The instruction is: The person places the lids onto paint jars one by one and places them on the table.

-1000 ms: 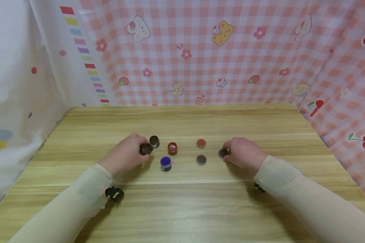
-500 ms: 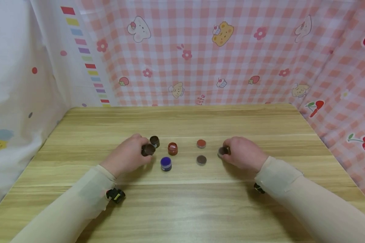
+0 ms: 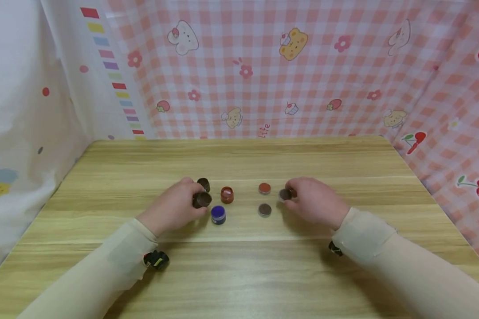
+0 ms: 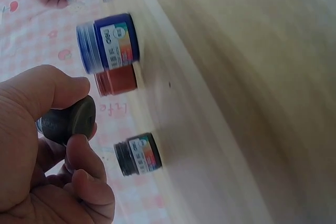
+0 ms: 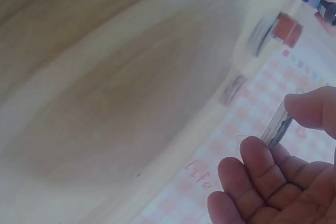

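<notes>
My left hand (image 3: 172, 208) grips a small dark paint jar (image 3: 202, 200) between thumb and fingers; its rim faces up in the head view. In the left wrist view this jar (image 4: 68, 120) is held off the table. Across from it, my right hand (image 3: 318, 201) pinches a thin clear-rimmed lid (image 3: 285, 195), dark inside, raised in the right wrist view. Just behind the left hand stands a second dark jar (image 3: 204, 183), uncapped. A red-brown jar (image 3: 227, 196), also uncapped, and a capped blue jar (image 3: 218, 215) are to its right.
Two loose lids lie on the wooden table (image 3: 239, 270) between the hands: a red-orange lid (image 3: 265, 188) farther back and a dark lid (image 3: 265, 210) nearer. A pink checked curtain (image 3: 239, 71) hangs behind the table, with more cloth at both sides.
My left hand has moved right with the dark jar, toward the middle. The right hand has lifted the lid and moved slightly left with it. The other jars and lids stay put.
</notes>
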Available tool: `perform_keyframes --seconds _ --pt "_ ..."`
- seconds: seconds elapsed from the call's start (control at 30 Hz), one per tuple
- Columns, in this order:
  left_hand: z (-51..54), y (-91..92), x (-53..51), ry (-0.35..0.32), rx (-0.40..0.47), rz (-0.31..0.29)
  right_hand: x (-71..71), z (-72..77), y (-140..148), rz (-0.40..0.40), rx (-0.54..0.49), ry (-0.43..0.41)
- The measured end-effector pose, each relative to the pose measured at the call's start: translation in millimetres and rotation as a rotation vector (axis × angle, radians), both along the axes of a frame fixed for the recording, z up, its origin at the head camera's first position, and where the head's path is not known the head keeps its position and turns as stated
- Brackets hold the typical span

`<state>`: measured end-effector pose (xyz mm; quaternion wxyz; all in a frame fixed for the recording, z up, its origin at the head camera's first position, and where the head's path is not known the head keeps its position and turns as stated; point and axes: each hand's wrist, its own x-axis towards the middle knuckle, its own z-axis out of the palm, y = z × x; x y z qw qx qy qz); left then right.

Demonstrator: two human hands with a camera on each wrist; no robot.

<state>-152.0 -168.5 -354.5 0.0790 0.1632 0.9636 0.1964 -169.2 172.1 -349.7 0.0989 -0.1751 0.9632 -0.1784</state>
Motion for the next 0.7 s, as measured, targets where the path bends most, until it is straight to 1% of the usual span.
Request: perform_keyframes --seconds 0.23,0.47,0.7 --pt "-1.8 7.9 2.3 0.0 0.02 -0.026 7.4 7.1 -11.7 0.026 -0.046 0.004" --pt "0.5 11.9 4.6 -0.006 0.033 -0.017 10.9 9.2 -18.0 0.071 -0.068 0.031" --pt "3.9 14.7 6.3 0.004 0.057 -0.015 14.1 10.9 -22.5 0.074 -0.077 0.045"
